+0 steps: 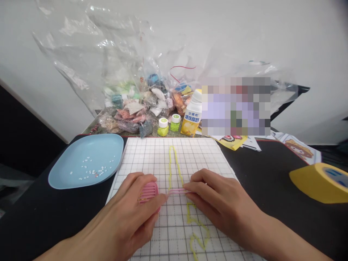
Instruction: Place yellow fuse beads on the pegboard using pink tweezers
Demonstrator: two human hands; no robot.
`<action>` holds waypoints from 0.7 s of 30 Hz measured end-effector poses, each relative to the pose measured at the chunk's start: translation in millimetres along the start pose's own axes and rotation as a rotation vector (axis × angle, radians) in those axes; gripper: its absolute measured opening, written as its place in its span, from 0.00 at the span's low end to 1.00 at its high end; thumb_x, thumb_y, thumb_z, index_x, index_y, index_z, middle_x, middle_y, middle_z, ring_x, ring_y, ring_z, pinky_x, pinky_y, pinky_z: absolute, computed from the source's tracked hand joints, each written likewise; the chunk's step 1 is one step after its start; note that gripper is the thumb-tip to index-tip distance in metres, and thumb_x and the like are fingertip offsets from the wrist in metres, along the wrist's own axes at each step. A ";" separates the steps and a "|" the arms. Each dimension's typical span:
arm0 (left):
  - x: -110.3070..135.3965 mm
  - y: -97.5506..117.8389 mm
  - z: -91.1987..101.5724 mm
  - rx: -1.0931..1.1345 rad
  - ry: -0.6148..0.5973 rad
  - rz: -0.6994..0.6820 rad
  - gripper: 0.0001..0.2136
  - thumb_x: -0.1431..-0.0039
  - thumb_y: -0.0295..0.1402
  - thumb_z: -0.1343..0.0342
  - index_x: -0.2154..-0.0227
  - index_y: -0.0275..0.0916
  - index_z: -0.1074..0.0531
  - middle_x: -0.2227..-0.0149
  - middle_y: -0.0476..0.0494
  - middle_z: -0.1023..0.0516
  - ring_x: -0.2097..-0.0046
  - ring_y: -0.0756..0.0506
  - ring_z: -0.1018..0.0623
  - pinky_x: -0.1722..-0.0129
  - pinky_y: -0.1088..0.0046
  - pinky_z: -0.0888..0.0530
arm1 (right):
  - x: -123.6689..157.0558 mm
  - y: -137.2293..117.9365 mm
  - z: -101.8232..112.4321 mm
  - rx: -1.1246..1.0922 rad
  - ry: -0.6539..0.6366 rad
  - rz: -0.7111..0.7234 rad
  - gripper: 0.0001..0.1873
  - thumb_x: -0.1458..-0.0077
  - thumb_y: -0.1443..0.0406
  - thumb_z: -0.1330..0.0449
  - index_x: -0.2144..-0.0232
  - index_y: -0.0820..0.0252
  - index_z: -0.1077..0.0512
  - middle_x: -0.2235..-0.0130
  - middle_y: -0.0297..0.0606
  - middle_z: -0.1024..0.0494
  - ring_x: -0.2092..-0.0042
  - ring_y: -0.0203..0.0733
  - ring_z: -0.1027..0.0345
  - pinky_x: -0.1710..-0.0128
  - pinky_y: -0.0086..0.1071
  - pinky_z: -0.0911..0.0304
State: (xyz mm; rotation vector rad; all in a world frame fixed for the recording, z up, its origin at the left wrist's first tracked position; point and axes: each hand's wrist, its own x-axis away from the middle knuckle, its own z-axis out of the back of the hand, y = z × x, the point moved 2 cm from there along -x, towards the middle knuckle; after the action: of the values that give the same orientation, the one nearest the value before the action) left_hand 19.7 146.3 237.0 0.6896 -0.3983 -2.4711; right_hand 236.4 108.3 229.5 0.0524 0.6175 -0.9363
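My left hand (133, 208) is closed around a small pink ridged piece (149, 192) with parallel slots; most of it is hidden by the palm. Its thumb tip touches the left end of a thin pink strand (177, 191), which looks doubled. At the strand's other end, the fingertips of my right hand (220, 197) are pinched together. A yellow-green strand (170, 165) makes a tall narrow loop above the pink one, one leg reaching the right fingertips. More of the same strand (199, 223) winds below my right hand. Everything lies over a white gridded board (146, 156).
On the left sits a light blue tray (62, 159) with scattered small white beads. Bead bags (133, 108), two small green jars (163, 127) and a yogurt bottle (191, 116) stand behind the board. At right are a yellow object (312, 183) and printed papers (301, 146).
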 end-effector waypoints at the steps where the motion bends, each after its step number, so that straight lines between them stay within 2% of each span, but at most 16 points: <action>1: 0.1 -0.4 0.6 -0.007 0.002 -0.001 0.18 0.37 0.21 0.55 0.52 0.48 0.28 0.51 0.43 0.30 0.50 0.40 0.30 0.53 0.60 0.24 | 0.1 -0.1 -0.1 0.000 -0.002 0.000 0.10 0.34 0.68 0.51 0.58 0.62 0.30 0.66 0.37 0.28 0.70 0.35 0.34 0.75 0.29 0.37; 4: -0.6 -0.5 2.9 -0.048 -0.060 -0.028 0.20 0.37 0.21 0.54 0.49 0.49 0.29 0.51 0.42 0.30 0.50 0.40 0.30 0.52 0.59 0.24 | -0.2 -0.4 -0.2 0.001 -0.002 -0.003 0.10 0.34 0.68 0.51 0.58 0.62 0.30 0.66 0.37 0.27 0.70 0.35 0.34 0.75 0.30 0.37; 7: -2.0 0.9 4.3 -0.090 -0.121 -0.043 0.18 0.37 0.21 0.54 0.50 0.45 0.29 0.52 0.42 0.29 0.51 0.41 0.29 0.52 0.60 0.24 | -1.5 -0.4 0.3 -0.004 0.019 -0.008 0.08 0.34 0.68 0.49 0.58 0.62 0.30 0.66 0.37 0.27 0.69 0.36 0.34 0.75 0.30 0.37; 10: -2.7 2.3 3.9 -0.077 -0.083 -0.018 0.17 0.36 0.20 0.56 0.53 0.45 0.29 0.52 0.42 0.30 0.51 0.41 0.31 0.52 0.61 0.25 | -2.4 -0.5 1.6 -0.032 0.049 -0.019 0.07 0.35 0.69 0.48 0.58 0.61 0.30 0.66 0.36 0.28 0.69 0.35 0.33 0.75 0.29 0.38; 14: -0.6 0.5 1.5 0.011 -0.048 0.009 0.20 0.36 0.20 0.56 0.46 0.48 0.35 0.52 0.43 0.31 0.50 0.41 0.31 0.51 0.59 0.26 | -1.4 -2.1 3.8 -0.085 0.100 -0.038 0.08 0.37 0.70 0.46 0.56 0.59 0.31 0.64 0.36 0.27 0.68 0.34 0.32 0.72 0.28 0.36; 17: 3.2 -4.6 1.3 0.096 -0.029 0.106 0.21 0.36 0.25 0.52 0.43 0.49 0.41 0.53 0.44 0.30 0.52 0.41 0.28 0.52 0.60 0.25 | -0.4 -5.5 4.6 -0.120 0.131 -0.037 0.09 0.37 0.71 0.46 0.54 0.59 0.32 0.63 0.37 0.28 0.66 0.34 0.31 0.71 0.28 0.35; 21: 9.5 -8.7 1.2 0.143 -0.004 0.225 0.24 0.37 0.33 0.46 0.41 0.54 0.44 0.51 0.47 0.30 0.52 0.42 0.25 0.54 0.64 0.23 | -0.8 -12.2 2.2 -0.156 0.058 -0.021 0.11 0.36 0.70 0.48 0.52 0.59 0.33 0.62 0.39 0.28 0.66 0.36 0.31 0.71 0.30 0.33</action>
State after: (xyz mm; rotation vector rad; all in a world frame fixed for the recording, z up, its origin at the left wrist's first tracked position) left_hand 8.5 148.1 230.7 0.6578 -0.6239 -2.2475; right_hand 227.7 100.8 234.4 -0.0665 0.7443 -0.9069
